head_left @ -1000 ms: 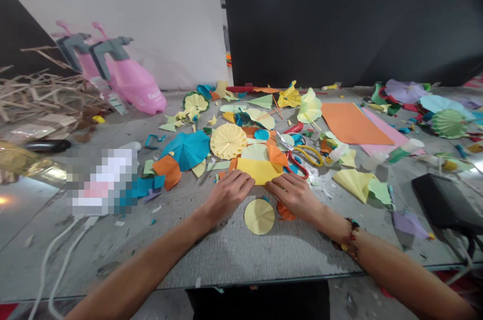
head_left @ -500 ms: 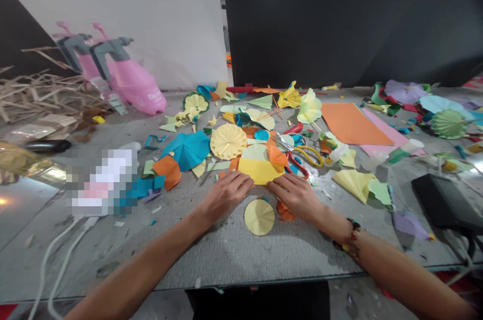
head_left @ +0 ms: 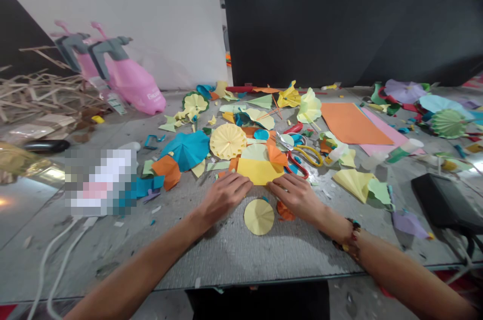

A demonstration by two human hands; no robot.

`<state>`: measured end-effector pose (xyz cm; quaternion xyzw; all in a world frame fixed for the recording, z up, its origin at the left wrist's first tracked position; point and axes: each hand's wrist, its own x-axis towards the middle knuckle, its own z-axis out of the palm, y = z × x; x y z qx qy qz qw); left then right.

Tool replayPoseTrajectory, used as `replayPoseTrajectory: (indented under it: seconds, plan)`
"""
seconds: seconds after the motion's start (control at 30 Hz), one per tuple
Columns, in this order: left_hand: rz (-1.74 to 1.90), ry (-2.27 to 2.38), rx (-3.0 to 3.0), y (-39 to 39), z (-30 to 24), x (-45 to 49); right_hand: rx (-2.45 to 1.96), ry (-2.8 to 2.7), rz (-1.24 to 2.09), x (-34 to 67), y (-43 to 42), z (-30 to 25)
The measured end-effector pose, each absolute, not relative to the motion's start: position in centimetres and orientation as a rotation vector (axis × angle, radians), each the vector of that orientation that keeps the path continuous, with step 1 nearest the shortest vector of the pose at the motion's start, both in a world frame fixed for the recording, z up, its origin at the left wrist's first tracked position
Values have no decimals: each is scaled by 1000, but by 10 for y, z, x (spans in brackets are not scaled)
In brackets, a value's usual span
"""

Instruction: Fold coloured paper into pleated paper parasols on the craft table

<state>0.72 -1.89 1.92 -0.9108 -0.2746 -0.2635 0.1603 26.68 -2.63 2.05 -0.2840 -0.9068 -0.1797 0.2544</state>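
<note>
A folded-looking piece of yellow paper (head_left: pixel 258 171) lies between my hands. My left hand (head_left: pixel 229 190) grips its near left corner, the fingers pressed together at the edge. At the near right corner my right hand (head_left: pixel 295 190) is closed on the same paper. Just below sits a pale yellow creased paper disc (head_left: pixel 258 217), with a crumpled orange paper piece (head_left: pixel 286 211) beside it, close to my right wrist. Behind the yellow paper are an orange scrap (head_left: pixel 277 155), a pleated cream paper rosette (head_left: pixel 228 141) and scissors with red and yellow handles (head_left: pixel 307 155).
A blue paper umbrella shape (head_left: pixel 186 150) is to the left. Two pink spray bottles (head_left: pixel 134 83) stand at the back left. Orange sheets (head_left: pixel 354 124), a glue bottle (head_left: pixel 405 151) and a black adapter (head_left: pixel 445 204) are on the right. White cables (head_left: pixel 56 254) hang over the front edge.
</note>
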Motion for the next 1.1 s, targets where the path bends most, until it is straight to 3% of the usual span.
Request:
replayPoseTrajectory:
  seconds: [0.47, 1.1]
  plan:
    - [-782, -801, -2585, -20, 19, 7, -767, -2468, -499, 267, -27, 21]
    - [-452, -776, -2592, -12, 12, 9, -855, -2495, -516, 264, -25, 16]
